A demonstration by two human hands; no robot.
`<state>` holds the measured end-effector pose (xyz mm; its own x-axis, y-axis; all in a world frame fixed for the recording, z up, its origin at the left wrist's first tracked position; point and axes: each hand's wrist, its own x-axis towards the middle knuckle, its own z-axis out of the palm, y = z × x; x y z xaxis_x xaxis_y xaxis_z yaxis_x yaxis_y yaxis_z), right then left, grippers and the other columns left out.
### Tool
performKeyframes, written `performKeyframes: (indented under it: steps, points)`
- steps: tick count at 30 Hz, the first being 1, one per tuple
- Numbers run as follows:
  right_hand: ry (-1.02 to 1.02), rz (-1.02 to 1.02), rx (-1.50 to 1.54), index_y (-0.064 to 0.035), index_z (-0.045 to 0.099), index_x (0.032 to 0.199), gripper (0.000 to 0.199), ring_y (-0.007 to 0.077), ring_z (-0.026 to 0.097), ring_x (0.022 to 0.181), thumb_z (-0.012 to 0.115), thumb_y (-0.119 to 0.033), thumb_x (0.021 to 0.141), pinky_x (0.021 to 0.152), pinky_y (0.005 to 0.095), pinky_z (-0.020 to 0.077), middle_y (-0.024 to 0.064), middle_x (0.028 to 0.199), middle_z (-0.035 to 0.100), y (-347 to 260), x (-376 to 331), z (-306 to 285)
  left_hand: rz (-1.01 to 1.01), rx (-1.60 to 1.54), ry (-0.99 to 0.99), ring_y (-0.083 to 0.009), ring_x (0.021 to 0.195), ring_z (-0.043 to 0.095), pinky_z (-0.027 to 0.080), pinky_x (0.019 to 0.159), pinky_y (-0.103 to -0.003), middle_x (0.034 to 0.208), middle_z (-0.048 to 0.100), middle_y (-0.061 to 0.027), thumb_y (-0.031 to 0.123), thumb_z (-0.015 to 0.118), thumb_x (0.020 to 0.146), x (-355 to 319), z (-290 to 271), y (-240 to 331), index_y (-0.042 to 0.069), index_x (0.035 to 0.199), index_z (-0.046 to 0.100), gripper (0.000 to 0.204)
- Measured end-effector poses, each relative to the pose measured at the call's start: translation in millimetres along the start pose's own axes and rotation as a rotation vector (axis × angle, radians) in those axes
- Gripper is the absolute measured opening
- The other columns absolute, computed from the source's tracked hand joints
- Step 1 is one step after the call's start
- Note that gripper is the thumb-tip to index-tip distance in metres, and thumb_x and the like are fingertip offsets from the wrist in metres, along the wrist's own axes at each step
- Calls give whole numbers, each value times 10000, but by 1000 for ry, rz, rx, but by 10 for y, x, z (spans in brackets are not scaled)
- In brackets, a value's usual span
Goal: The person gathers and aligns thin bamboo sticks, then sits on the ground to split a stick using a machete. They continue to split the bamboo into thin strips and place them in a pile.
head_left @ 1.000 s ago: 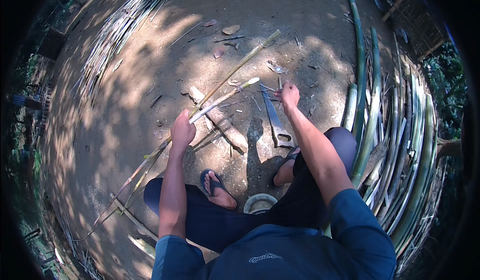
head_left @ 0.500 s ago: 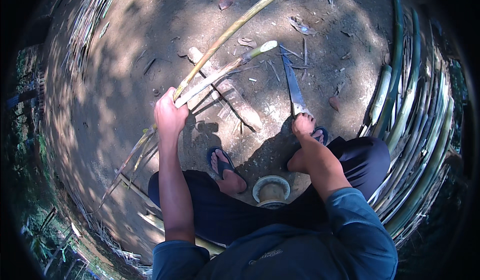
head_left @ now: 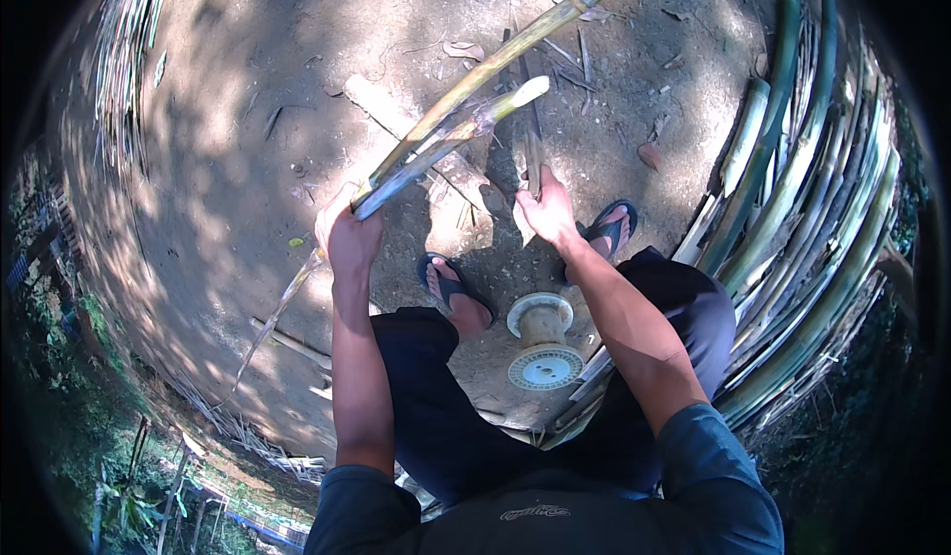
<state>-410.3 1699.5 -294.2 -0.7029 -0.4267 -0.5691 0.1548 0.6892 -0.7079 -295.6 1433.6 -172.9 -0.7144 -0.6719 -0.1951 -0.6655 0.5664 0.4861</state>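
Note:
My left hand (head_left: 349, 233) is closed around two bamboo stalks at the centre left. The longer bamboo stalk (head_left: 505, 55) slants up toward the far right. Beneath it, the shorter bamboo stalk (head_left: 456, 137) ends in a pale cut face. A thin tail of stalk (head_left: 294, 279) trails behind the fist toward the lower left. My right hand (head_left: 547, 208) grips the handle of a hand saw (head_left: 532, 124), whose dark blade points away from me, seen nearly edge-on. The blade passes close by the shorter stalk's cut end; whether they touch, I cannot tell.
A short wooden log (head_left: 379, 105) lies on the dirt under the stalks. A pale cable spool (head_left: 547, 367) stands between my legs, behind my sandalled feet. Long bamboo poles (head_left: 783, 178) are piled along the right. Thin split strips (head_left: 129, 55) lie at the far left.
The saw and right hand have moved left, and the blade has turned from flat to edge-on. Both stalks have shifted right in view. More of the spool shows between my legs.

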Motion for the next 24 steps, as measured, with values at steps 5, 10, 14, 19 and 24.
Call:
performKeyframes:
  steps: [5, 10, 14, 19, 24]
  points:
    - [-154, -258, 51, 79, 458, 1139, 476, 432, 511, 1106, 661, -207, 819, 965, 474, 420, 283, 1106, 534, -1134, -746, 182, -62, -171, -192, -53, 610, 454, 420, 556, -272, 639, 562, 23, 254, 741, 858, -239, -475, 429, -24, 893, 692, 284]
    - [-28, -461, 34, 84, 503, 1122, 497, 393, 449, 1120, 657, -271, 811, 984, 457, 356, 229, 1137, 485, -2196, -1525, 417, -181, -244, -370, -74, 578, 501, 427, 548, -273, 623, 619, -40, 260, 771, 843, -330, -1092, 943, -14, 930, 727, 291]
    - [81, -551, 54, 38, 532, 1184, 556, 371, 465, 1128, 689, -336, 803, 970, 476, 365, 216, 1198, 491, -2564, -1908, 317, -101, -207, -415, -60, 547, 448, 367, 497, -265, 599, 554, 21, 226, 777, 849, -298, -1541, 834, -23, 863, 724, 255]
    - [303, -325, 123, -13, 584, 1181, 518, 351, 464, 1186, 722, -358, 821, 1007, 447, 388, 201, 1244, 492, -1890, -2305, -387, -37, -221, -273, -122, 669, 557, 460, 612, -299, 759, 637, -46, 179, 732, 885, -309, -2109, 681, -53, 938, 707, 240]
    - [941, 961, 458, -8, 636, 993, 294, 295, 687, 810, 641, -258, 840, 744, 411, 526, 155, 873, 698, 1023, -3021, 8, -158, -152, -163, -216, 953, 625, 514, 821, -348, 1103, 659, -171, 93, 648, 919, -285, -2413, 566, -127, 1200, 573, 364]
